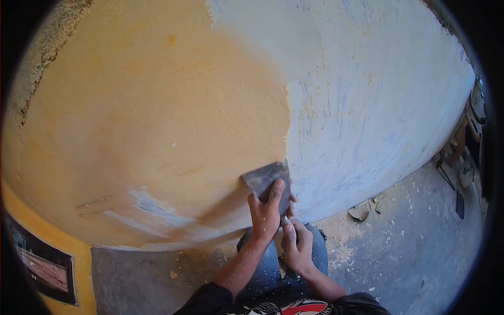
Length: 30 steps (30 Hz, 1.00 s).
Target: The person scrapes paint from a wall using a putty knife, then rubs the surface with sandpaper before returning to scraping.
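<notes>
A wide, grey metal scraper point(262, 180) is held in both hands, its top edge against the wall. My left hand point(265, 214) is closed round the blade, thumb pressed flat on its face and fingertips showing at the right edge. Just below and to the right, my right hand point(297, 245) grips the scraper's handle, most of which is hidden by the fingers. The blade lies at the border between yellow paint point(157, 121) on the left and the pale, bluish-white scraped surface point(357, 121) on the right.
Paint flakes point(344, 244) litter the grey floor point(420, 247), with larger curled pieces point(362, 210) by the wall's foot. Several objects, hard to make out, stand at the far right. A dark framed panel point(44, 262) is at lower left. Bare patches point(157, 207) show low on the yellow wall.
</notes>
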Motion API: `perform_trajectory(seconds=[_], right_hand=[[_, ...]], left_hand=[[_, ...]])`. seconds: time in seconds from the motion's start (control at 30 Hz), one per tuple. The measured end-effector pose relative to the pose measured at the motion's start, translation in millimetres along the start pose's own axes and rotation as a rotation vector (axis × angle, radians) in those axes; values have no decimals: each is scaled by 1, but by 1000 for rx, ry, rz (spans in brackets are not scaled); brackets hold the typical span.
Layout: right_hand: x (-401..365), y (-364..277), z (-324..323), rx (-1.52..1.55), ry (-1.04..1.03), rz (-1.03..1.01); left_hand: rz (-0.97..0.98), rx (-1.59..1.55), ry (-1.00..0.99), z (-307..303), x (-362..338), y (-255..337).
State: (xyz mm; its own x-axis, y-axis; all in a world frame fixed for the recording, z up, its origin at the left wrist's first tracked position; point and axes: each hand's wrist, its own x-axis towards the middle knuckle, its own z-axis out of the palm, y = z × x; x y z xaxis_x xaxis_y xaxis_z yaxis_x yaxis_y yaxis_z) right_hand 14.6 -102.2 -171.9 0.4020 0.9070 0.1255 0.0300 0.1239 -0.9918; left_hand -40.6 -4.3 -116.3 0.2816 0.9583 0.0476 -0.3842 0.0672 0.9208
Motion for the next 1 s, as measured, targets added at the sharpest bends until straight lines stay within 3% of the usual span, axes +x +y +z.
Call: perform_trajectory(seconds=[0.23,0.37,0.43,0.57,0.7,0.83,1.0], right_hand=[[-6,10,-7,-57,42,-34],[11,-11,-7,14,8,-48],[3,-6,-9,-52,3,-42],[3,-10,-17,-89,-12,-73],[13,-30,-20,-34,-25,-2],[4,-20,-24,-62,9,-84],[12,-36,-23,65,-60,10]], left_hand=[[34,-18,43,1,-5,-17],[6,-54,-21,13,7,16],[30,-31,-14,6,2,3],[19,-86,122,17,-3,-2],[21,-60,7,20,2,16],[51,-76,112,27,-4,1],[28,-88,71,28,-4,11]])
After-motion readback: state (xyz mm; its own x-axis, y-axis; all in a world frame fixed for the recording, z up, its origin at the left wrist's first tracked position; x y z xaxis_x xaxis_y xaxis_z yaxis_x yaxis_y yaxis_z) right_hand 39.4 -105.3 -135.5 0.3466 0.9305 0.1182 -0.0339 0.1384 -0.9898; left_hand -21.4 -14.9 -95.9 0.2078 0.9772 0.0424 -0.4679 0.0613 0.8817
